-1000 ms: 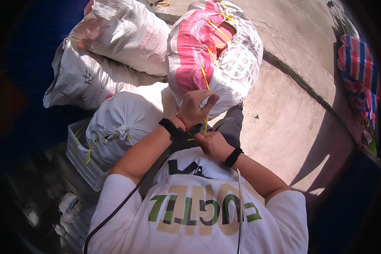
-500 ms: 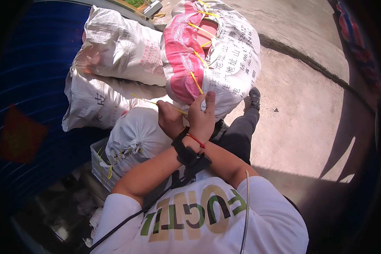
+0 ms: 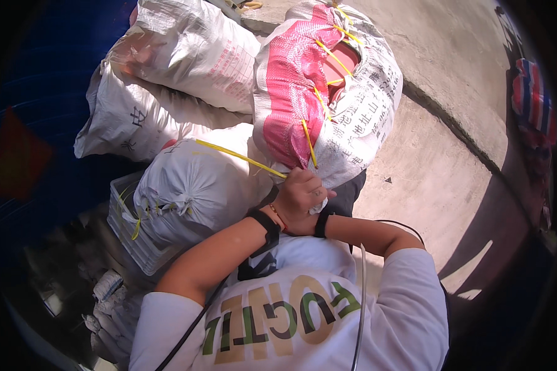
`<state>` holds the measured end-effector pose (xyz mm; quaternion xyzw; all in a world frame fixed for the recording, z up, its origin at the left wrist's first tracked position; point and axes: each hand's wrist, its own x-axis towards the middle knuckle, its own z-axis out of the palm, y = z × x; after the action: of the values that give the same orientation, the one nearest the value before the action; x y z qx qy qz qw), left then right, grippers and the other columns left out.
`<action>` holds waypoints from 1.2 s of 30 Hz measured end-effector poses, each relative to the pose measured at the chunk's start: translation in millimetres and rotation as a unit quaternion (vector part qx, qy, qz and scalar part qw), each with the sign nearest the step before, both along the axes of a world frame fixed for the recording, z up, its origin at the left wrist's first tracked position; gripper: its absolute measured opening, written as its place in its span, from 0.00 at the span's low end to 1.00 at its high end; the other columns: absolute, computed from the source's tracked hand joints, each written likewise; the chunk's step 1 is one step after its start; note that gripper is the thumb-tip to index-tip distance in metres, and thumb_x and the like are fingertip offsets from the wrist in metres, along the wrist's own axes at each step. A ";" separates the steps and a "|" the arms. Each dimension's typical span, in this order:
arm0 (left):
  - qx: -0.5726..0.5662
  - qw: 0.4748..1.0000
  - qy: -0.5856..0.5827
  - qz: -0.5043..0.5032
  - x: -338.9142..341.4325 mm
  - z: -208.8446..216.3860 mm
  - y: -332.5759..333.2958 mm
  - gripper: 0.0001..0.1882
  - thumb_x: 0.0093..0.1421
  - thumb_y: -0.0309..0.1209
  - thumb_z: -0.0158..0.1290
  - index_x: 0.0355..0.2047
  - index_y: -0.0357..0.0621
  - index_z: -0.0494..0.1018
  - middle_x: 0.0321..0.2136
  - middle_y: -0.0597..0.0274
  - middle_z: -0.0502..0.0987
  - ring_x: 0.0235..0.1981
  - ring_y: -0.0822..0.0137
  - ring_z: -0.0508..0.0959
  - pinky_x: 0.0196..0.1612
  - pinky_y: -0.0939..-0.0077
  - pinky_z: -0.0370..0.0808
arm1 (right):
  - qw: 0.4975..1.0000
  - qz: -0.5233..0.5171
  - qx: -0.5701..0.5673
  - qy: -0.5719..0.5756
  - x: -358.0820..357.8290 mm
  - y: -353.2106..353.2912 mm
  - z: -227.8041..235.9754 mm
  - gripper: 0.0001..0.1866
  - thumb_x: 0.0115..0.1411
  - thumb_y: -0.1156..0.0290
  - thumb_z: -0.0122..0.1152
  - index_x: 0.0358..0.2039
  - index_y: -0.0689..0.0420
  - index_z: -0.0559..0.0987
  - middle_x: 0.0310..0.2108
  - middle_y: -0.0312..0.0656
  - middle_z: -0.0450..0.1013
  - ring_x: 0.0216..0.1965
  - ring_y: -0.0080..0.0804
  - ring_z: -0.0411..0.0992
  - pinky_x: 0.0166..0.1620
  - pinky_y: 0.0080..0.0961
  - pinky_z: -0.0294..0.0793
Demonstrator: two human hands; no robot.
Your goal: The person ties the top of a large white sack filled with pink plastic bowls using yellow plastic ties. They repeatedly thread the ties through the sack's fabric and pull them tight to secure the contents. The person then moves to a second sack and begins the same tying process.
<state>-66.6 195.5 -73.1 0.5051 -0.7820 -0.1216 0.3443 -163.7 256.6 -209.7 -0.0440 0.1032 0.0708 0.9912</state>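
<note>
We've got the left hand (image 3: 300, 195) in a closed fist, fingers curled tight on the gathered near corner of the bulging white-and-pink woven sack (image 3: 348, 120), which sits just beyond the hands at far centre. Right hand (image 3: 301, 227) is tucked under it with wrists crossed, mostly hidden, so we can't tell its finger opening or grip. Flat yellow plastic strap (image 3: 241, 157) runs left from the hands, over the knotted white sack (image 3: 198, 176).

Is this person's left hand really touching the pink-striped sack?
Touching. The head view shows the left hand closed on the near edge of the pink-striped sack, with white sacking poking out beneath it.
</note>
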 end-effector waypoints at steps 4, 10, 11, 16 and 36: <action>0.001 1.000 -0.005 0.027 3.7 0.3 7.2 0.11 0.46 0.32 0.60 0.17 0.49 0.66 0.19 0.71 0.65 0.25 0.69 0.68 0.28 0.72 0.61 | 0.769 0.179 -0.613 0.036 -110.1 -119.0 79.6 0.11 0.60 0.67 0.50 0.30 0.63 0.75 0.22 0.44 0.74 0.27 0.36 0.73 0.32 0.30 0.72; -0.013 0.998 0.047 0.045 -1.9 -3.6 6.7 0.12 0.44 0.30 0.61 0.16 0.46 0.66 0.20 0.66 0.67 0.26 0.61 0.70 0.33 0.68 0.68 | 0.723 -0.031 -0.690 -0.017 -5.3 -198.5 199.7 0.15 0.64 0.64 0.46 0.32 0.64 0.74 0.28 0.44 0.74 0.30 0.35 0.72 0.35 0.28 0.71; -0.006 0.997 0.053 0.048 -4.4 -6.5 5.1 0.12 0.44 0.30 0.61 0.16 0.46 0.67 0.20 0.66 0.67 0.27 0.61 0.71 0.35 0.67 0.68 | 0.608 -0.080 -0.785 -0.092 27.5 -196.1 189.9 0.15 0.62 0.64 0.47 0.32 0.65 0.73 0.28 0.48 0.73 0.30 0.42 0.72 0.37 0.31 0.71; -0.004 0.998 -0.008 0.068 -7.4 -2.0 8.4 0.10 0.44 0.29 0.61 0.17 0.45 0.69 0.22 0.64 0.69 0.29 0.60 0.70 0.38 0.65 0.67 | 0.520 0.251 -0.798 -0.172 102.1 -182.5 158.3 0.17 0.60 0.62 0.48 0.37 0.66 0.72 0.27 0.50 0.73 0.30 0.44 0.72 0.38 0.33 0.70; 0.271 0.803 0.469 0.248 7.3 30.6 1.0 0.19 0.62 0.40 0.49 0.17 0.45 0.63 0.14 0.74 0.61 0.19 0.82 0.58 0.22 0.84 0.57 | 0.930 -0.186 -0.285 0.138 -41.8 -152.6 184.3 0.11 0.64 0.66 0.47 0.39 0.59 0.72 0.22 0.27 0.61 0.22 0.13 0.55 0.27 0.13 0.57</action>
<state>-59.3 196.4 -42.5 0.6354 -0.3084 -0.4615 0.5369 -205.5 104.0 -25.4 -0.2939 0.2614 -0.1423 0.9083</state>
